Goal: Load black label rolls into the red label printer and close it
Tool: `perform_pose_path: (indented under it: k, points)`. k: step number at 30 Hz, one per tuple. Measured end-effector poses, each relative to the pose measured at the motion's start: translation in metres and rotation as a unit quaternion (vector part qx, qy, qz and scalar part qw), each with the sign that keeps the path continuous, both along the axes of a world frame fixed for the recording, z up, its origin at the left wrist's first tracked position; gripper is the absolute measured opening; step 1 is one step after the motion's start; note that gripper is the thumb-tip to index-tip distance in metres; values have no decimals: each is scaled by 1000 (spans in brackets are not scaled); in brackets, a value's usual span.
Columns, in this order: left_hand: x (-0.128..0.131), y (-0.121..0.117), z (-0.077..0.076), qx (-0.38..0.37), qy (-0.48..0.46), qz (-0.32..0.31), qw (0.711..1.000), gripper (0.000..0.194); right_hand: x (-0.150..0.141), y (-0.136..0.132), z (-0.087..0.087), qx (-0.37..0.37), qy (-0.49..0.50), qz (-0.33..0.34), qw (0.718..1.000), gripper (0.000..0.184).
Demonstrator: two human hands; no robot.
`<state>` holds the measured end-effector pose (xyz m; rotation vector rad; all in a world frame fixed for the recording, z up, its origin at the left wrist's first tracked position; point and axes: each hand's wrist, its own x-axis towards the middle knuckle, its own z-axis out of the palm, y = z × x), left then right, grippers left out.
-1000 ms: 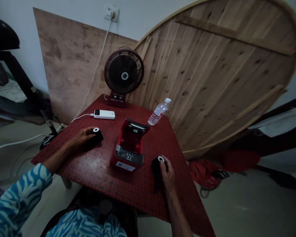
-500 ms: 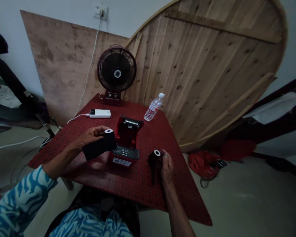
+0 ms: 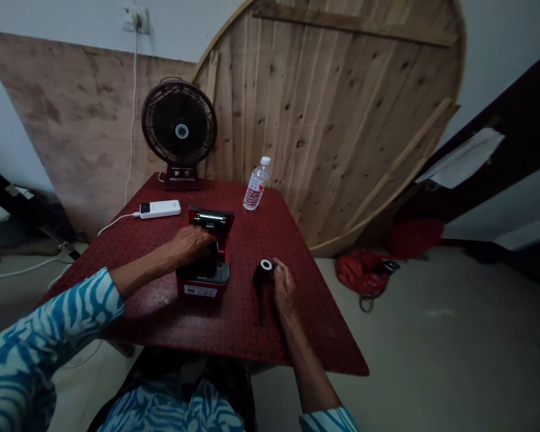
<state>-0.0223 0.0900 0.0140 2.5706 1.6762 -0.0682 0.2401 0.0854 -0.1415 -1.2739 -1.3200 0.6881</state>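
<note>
Two arms (image 3: 148, 268) forward, left hand (image 3: 189, 245) over printer (image 3: 203, 282)

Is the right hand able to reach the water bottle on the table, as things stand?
Probably yes: nothing stands between the right hand and the water bottle; the printer sits to the left.

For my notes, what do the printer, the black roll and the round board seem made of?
The thermal printer looks like moulded plastic, with a smooth red shell. The black roll in the right hand seems wound paper on a white core, though the dark surface leaves that open. The round board looks like bare plank wood, showing knots and grain.
</note>
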Motion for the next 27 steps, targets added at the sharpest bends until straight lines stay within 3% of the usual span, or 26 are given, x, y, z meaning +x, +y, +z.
perform_pose_path:
  k: [6, 11, 13, 16, 19, 22, 27]
  points:
    - [15, 21, -11, -58, 0, 21, 998, 15, -2, -1, 5, 9, -22, 15, 1000, 48]
    - [5, 34, -18, -96, -40, -3, 995, 9, -1, -1, 3, 4, -14, 21, 1000, 45]
    - [-7, 29, -13, -99, -75, -28, 992, 14, -1, -1, 2, 5, -3, 7, 1000, 47]
    - [-28, 9, -5, -79, -233, -67, 967, 26, 0, 1, 0, -6, 20, -17, 1000, 51]
    - [-44, -18, -5, -69, -343, -35, 936, 31, 1, 3, -2, -18, 33, -25, 999, 54]
    - [-48, -36, -14, -58, -353, -17, 934, 31, 2, 5, -4, -19, 31, -27, 999, 55]
    - [-39, -40, -30, 26, -312, -60, 948, 25, 1, 6, -7, -11, 26, -39, 999, 56]
